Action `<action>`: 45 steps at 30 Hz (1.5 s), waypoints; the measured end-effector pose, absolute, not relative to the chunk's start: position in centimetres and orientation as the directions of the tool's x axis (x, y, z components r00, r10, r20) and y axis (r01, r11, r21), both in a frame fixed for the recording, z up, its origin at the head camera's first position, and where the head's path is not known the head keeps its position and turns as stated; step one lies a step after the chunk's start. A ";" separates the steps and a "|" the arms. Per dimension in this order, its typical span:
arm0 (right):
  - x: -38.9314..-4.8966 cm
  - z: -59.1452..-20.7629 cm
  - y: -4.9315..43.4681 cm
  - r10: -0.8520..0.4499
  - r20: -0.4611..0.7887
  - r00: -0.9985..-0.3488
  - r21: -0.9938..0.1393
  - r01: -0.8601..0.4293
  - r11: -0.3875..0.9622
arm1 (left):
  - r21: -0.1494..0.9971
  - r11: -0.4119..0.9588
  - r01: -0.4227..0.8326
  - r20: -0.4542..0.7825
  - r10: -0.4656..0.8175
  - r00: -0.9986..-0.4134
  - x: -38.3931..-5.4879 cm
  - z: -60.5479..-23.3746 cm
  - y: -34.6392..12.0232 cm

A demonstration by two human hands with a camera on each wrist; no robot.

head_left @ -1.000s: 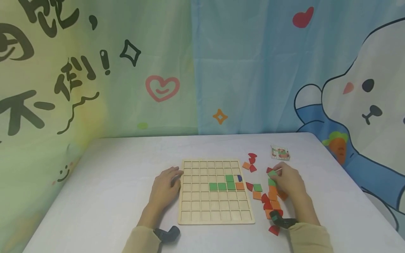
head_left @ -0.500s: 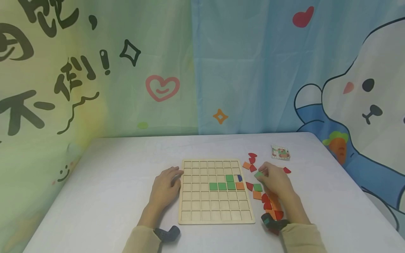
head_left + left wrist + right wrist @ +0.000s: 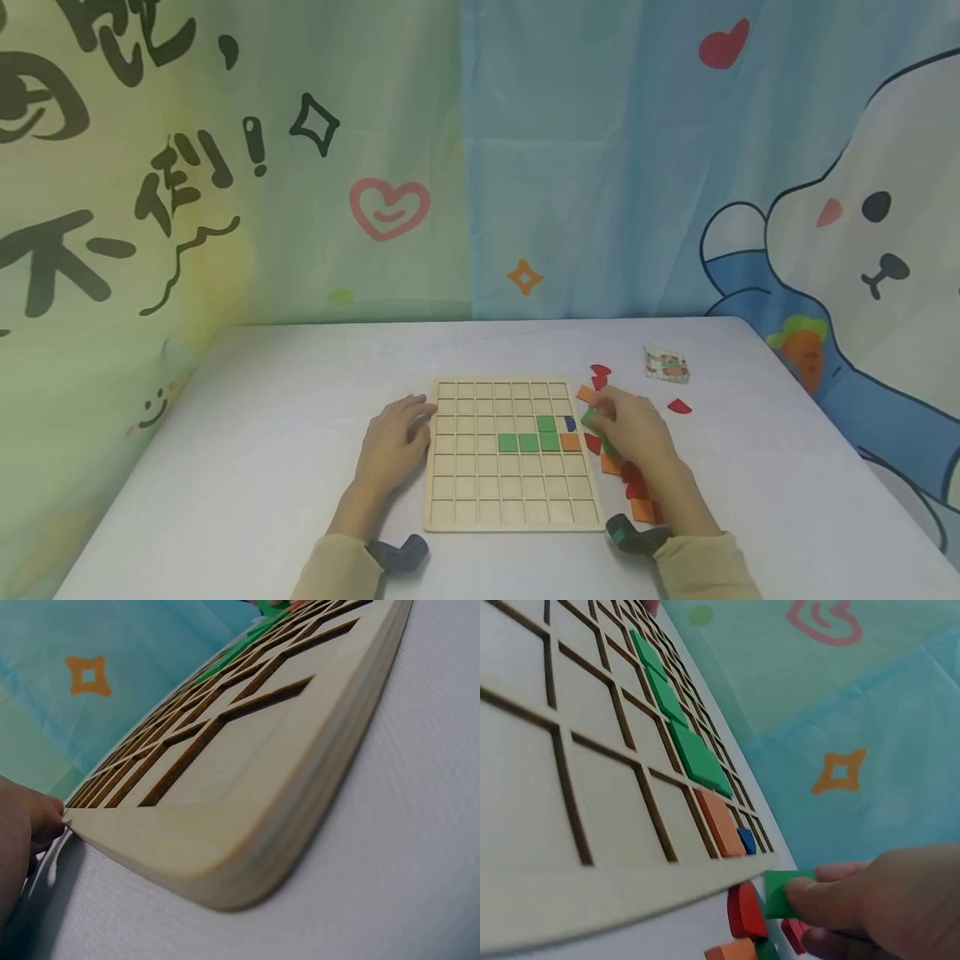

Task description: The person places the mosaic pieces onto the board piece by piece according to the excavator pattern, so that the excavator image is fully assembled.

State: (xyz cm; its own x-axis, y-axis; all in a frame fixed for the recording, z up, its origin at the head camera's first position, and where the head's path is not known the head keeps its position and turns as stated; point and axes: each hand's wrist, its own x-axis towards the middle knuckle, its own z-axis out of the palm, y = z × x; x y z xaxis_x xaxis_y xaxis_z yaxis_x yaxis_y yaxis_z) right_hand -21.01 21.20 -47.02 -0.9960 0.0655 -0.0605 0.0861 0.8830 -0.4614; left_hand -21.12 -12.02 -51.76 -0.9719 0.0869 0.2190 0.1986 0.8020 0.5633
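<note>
A wooden grid board point(image 3: 467, 488) lies on the white table. Several green square tiles point(image 3: 528, 442) sit in its cells, with an orange square point(image 3: 571, 442) at the end of their row and a small dark blue piece point(image 3: 570, 423) above that. My left hand point(image 3: 393, 442) rests by the board's left edge, fingertips touching it. Thumb and fingers of my right hand point(image 3: 633, 429) pinch a green square tile point(image 3: 778, 895) just off the board's right edge, as the right wrist view shows. Under that hand and forearm, loose red and orange pieces point(image 3: 643, 510) are partly hidden.
Red pieces point(image 3: 601, 370) and an orange tile point(image 3: 585, 393) lie beyond the right hand. Farther right are a lone red piece point(image 3: 679, 407) and a small printed packet point(image 3: 666, 364). A printed curtain point(image 3: 375, 275) hangs behind the table.
My right hand has carried the green tile leftward from the loose pieces to beside the board's right edge. The left hand has stayed in place; the head view has shifted slightly.
</note>
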 end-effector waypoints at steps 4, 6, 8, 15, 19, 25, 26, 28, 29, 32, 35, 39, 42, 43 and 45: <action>-20.7 -46.7 20.3 0.071 0.027 -0.997 -0.490 0.049 0.870 | 0.567 0.801 0.191 0.207 0.086 -0.974 -21.1 -51.8 -12.0; -20.6 -46.6 19.6 0.069 0.059 -0.996 -0.511 0.029 0.859 | 0.569 0.801 0.188 0.204 0.085 -0.975 -21.1 -51.7 -12.0; -20.6 -46.5 18.8 0.050 0.081 -0.995 -0.532 -0.001 0.847 | 0.568 0.801 0.188 0.203 0.085 -0.975 -21.1 -51.6 -12.0; -20.0 -46.7 14.9 -0.091 0.156 -0.984 -0.609 -0.169 0.775 | 0.569 0.801 0.187 0.201 0.085 -0.976 -21.1 -51.5 -12.0; -19.1 -46.9 12.6 -0.140 0.195 -0.971 -0.625 -0.233 0.745 | 0.568 0.801 0.187 0.199 0.087 -0.976 -21.1 -51.5 -12.0; -18.3 -47.7 10.7 -0.195 0.248 -0.949 -0.582 -0.306 0.753 | 0.568 0.799 0.194 0.211 0.087 -0.974 -21.1 -51.6 -12.1; -18.3 -47.8 10.5 -0.198 0.253 -0.947 -0.575 -0.312 0.757 | 0.568 0.800 0.195 0.212 0.086 -0.973 -21.1 -51.6 -12.1; -18.2 -48.1 10.3 -0.200 0.259 -0.945 -0.564 -0.316 0.763 | 0.566 0.801 0.196 0.214 0.087 -0.973 -21.2 -51.7 -12.1; -18.2 -48.2 10.2 -0.199 0.258 -0.945 -0.558 -0.314 0.768 | 0.566 0.801 0.196 0.214 0.087 -0.973 -21.2 -51.7 -12.1; -18.3 -48.4 10.2 -0.193 0.253 -0.948 -0.552 -0.305 0.776 | 0.566 0.800 0.199 0.218 0.087 -0.972 -21.2 -51.7 -12.1; -18.4 -48.5 10.4 -0.180 0.241 -0.954 -0.559 -0.288 0.778 | 0.568 0.798 0.203 0.221 0.090 -0.971 -21.2 -51.6 -12.0; -18.7 -48.3 11.1 -0.132 0.230 -0.964 -0.579 -0.245 0.778 | 0.562 0.801 0.206 0.222 0.094 -0.971 -21.2 -51.6 -12.1; -19.1 -48.0 11.8 -0.100 0.238 -0.966 -0.583 -0.224 0.781 | 0.557 0.804 0.208 0.223 0.096 -0.970 -21.2 -51.6 -12.1; -19.3 -47.9 12.1 -0.094 0.245 -0.965 -0.584 -0.225 0.780 | 0.558 0.804 0.207 0.223 0.095 -0.970 -21.2 -51.6 -12.1; -19.6 -47.8 12.6 -0.093 0.272 -0.958 -0.581 -0.240 0.778 | 0.559 0.803 0.205 0.222 0.093 -0.971 -21.2 -51.7 -12.1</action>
State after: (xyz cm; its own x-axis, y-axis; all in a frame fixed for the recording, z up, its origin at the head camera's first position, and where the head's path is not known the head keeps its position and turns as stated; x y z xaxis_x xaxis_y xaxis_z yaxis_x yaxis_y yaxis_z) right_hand -19.57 12.59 -47.77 -0.9579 -0.0930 0.2716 -0.2402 0.7777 -0.5809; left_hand -21.25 -12.14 -51.66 -0.9707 0.0932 0.2217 0.2049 0.8032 0.5593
